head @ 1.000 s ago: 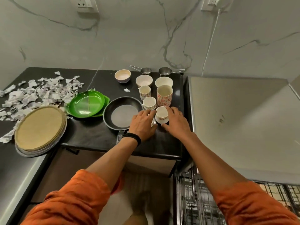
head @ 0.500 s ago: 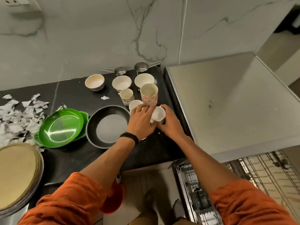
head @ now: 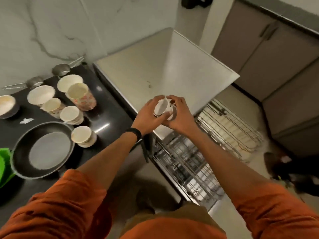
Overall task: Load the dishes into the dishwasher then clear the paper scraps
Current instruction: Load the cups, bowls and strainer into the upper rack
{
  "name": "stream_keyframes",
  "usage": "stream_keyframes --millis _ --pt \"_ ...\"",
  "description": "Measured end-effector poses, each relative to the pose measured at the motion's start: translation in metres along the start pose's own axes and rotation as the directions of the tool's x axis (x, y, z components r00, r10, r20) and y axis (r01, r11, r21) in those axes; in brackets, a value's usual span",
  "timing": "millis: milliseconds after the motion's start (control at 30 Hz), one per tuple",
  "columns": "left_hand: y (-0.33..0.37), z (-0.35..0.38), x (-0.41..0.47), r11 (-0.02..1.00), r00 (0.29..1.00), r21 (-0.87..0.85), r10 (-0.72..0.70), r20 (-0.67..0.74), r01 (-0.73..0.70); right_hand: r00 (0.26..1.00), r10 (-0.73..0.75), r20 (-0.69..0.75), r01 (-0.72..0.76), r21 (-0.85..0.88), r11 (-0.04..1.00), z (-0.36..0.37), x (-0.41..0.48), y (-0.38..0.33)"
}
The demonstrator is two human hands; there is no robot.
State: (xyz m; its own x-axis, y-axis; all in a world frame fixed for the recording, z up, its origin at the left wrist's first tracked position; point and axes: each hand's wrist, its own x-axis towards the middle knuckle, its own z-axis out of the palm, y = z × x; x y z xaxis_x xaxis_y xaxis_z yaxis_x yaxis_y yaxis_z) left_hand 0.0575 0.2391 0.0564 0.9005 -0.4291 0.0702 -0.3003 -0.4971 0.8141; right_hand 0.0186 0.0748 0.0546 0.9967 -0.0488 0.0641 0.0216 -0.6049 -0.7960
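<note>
— Where is the cup now?

— The small white cup with a printed pattern on its side (head: 161, 107) is in the air, above the front corner of the pale grey dishwasher top (head: 138, 78). The pulled-out wire rack (head: 186, 166) lies below it.

— And the grip?

— Both hands are closed on it. The left hand (head: 146, 118) curls round the near wall, and the right hand (head: 182, 116) wraps the far side with fingers up at the rim. The cup's mouth tilts toward the camera. Whether a second cup hides behind it cannot be told.

— How should it handle?

— It is probably light and stiff. The wall looks smooth, so it may be slippery, and if it is ceramic it could chip against the wire. The body is a safer hold than the thin rim. One hand looks enough to turn it over onto the rack.

— What is left?

— Similar patterned cups (head: 82, 135) and a dark round frying pan (head: 46, 149) sit on the black counter (head: 107, 118).
</note>
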Motion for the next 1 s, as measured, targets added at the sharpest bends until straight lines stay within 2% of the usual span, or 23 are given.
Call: stream_keyframes --millis 133,333,433,600,767,867,1000 --pt "0.026 0.057 0.006 0.977 0.991 -0.184 -0.088 0.097 0.104 0.997 0.065 -0.050 -0.061 0.089 0.994 -0.046 -0.034 0.041" --pt "0.054 0.155 0.000 0.887 0.949 -0.363 -0.208 0.237 0.285 0.982 0.170 0.081 -0.180 0.141 0.973 -0.106 -0.082 0.119" --pt "0.053 0.193 -0.002 0.926 0.936 -0.246 -0.218 0.277 0.288 0.977 0.191 0.094 -0.199 0.082 0.977 -0.121 -0.092 0.153" --pt "0.050 0.239 -0.005 0.960 0.947 -0.092 -0.240 0.213 0.264 0.934 0.320 0.157 -0.320 -0.025 0.947 -0.124 -0.104 0.202" --pt "0.023 0.283 -0.014 0.879 0.852 -0.071 -0.435 0.291 0.472 0.880 0.384 0.280 -0.379 -0.073 0.922 -0.106 -0.104 0.244" --pt "-0.007 0.310 -0.012 0.813 0.796 -0.101 -0.524 0.303 0.574 0.803 0.428 0.415 -0.468 -0.008 0.884 -0.095 -0.098 0.278" --pt "-0.051 0.346 -0.010 0.671 0.682 -0.168 -0.650 0.335 0.722 0.754 0.475 0.453 -0.548 0.035 0.836 -0.068 -0.093 0.333"
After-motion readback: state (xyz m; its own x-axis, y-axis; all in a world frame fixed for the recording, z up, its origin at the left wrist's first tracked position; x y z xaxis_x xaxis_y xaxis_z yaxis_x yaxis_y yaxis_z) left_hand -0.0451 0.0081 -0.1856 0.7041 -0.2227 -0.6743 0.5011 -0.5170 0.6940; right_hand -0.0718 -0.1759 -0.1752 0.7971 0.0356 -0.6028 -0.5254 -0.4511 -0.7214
